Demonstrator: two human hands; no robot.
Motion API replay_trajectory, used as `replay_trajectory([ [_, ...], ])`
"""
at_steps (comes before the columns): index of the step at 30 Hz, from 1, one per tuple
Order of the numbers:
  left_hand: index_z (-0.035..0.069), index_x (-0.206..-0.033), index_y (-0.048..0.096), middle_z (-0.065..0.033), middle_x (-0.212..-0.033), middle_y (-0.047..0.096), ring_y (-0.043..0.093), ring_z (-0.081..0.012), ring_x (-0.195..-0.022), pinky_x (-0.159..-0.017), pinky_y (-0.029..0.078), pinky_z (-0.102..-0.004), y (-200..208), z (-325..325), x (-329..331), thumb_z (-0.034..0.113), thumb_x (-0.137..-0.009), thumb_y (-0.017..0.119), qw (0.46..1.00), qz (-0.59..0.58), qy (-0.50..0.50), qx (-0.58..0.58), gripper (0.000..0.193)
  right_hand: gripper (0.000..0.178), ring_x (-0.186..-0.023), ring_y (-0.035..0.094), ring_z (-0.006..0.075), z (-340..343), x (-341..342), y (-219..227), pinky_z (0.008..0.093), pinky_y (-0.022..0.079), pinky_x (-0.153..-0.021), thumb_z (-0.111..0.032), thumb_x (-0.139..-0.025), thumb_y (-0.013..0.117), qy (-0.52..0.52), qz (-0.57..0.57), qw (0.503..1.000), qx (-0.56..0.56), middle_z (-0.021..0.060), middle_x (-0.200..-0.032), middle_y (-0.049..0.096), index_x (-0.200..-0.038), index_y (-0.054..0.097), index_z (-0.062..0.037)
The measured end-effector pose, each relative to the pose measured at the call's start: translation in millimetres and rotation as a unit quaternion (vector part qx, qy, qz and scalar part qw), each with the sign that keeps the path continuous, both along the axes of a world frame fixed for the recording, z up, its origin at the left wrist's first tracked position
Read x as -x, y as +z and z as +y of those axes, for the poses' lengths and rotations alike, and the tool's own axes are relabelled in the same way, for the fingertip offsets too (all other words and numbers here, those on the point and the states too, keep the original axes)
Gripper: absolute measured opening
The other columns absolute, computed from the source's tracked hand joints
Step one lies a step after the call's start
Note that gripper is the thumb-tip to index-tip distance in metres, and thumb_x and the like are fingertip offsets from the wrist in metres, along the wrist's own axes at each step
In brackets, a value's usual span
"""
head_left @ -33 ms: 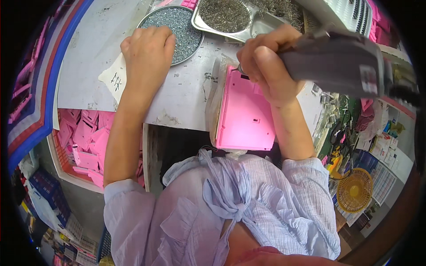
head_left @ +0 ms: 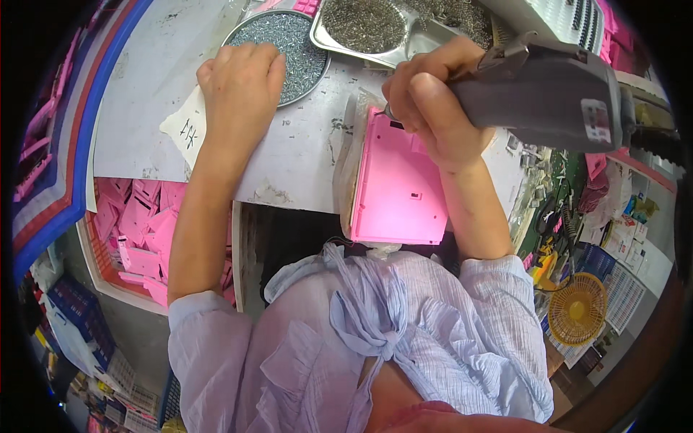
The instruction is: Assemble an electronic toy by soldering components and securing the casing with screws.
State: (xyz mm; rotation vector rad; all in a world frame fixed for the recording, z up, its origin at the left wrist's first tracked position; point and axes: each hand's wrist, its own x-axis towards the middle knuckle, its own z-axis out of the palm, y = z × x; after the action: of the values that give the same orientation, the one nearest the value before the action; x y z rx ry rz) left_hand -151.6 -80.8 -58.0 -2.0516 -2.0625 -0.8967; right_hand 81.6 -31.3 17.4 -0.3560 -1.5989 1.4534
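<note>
My right hand (head_left: 435, 101) is wrapped around a dark grey electric screwdriver (head_left: 538, 94), its body pointing off to the right. Beneath that hand lies a flat pink plastic panel (head_left: 397, 191) with small holes, at the near edge of the bench; clear plastic film (head_left: 348, 166) shows along its left side. The tool's tip end is near the panel's far left corner, partly hidden by my fingers. My left hand (head_left: 242, 79) rests closed at the near left of a round metal dish (head_left: 315, 88) full of small silvery screws (head_left: 303, 54). Its fingertips are hidden under the knuckles.
A steel tray (head_left: 359, 55) with small metal parts stands behind the panel. A paper scrap (head_left: 189, 128) with handwriting lies under my left wrist. At the left, a bin (head_left: 119, 289) holds pink plastic pieces (head_left: 144, 231). Lower right stands a yellow basket (head_left: 577, 309).
The screwdriver has turned slightly in my right hand, which has shifted a little to the left. My left hand has stayed in place.
</note>
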Motion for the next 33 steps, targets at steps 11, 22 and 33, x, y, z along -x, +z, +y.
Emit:
replay_trajectory([
  [11,0.011,-0.077,0.07,0.0004,-0.08,0.069,0.061,-0.0258,-0.08,-0.085,0.038,-0.0462,1.0,6.2,3.6,0.028,-0.087,0.075,1.0,-0.012,-0.018,-0.005,0.02,0.023,-0.047,0.043,0.0121,-29.5,-10.2,5.8,0.0304,0.034,-0.044,-0.013,-0.097,0.066,-0.036,-0.1,0.99,-0.09,0.0048,-0.058,0.048,-0.089,0.045,-0.0072],
  [22,0.009,-0.085,0.067,-0.0028,-0.084,0.067,0.061,-0.025,-0.079,-0.076,0.045,-0.0393,43.9,-80.7,-73.3,0.02,-0.076,0.083,0.941,-0.202,-0.27,-0.017,0.022,0.03,-0.046,0.045,0.0108,-48.8,-25.2,62.1,0.0304,0.039,-0.048,-0.043,-0.101,0.063,0.064,0.027,0.998,-0.002,-0.0057,-0.06,0.051,-0.11,0.051,-0.0166],
  [33,0.011,-0.08,0.063,-0.0011,-0.079,0.062,0.056,-0.0222,-0.075,-0.075,0.043,-0.0393,53.2,-96.7,-78.9,0.019,-0.067,0.086,0.947,-0.143,-0.285,-0.049,0.028,0.033,-0.046,0.047,0.0112,-81.8,-25.2,66.7,0.0312,0.041,-0.051,-0.041,-0.098,0.068,0.054,0.027,0.995,0.076,-0.0047,-0.059,0.051,-0.106,0.05,-0.015],
])
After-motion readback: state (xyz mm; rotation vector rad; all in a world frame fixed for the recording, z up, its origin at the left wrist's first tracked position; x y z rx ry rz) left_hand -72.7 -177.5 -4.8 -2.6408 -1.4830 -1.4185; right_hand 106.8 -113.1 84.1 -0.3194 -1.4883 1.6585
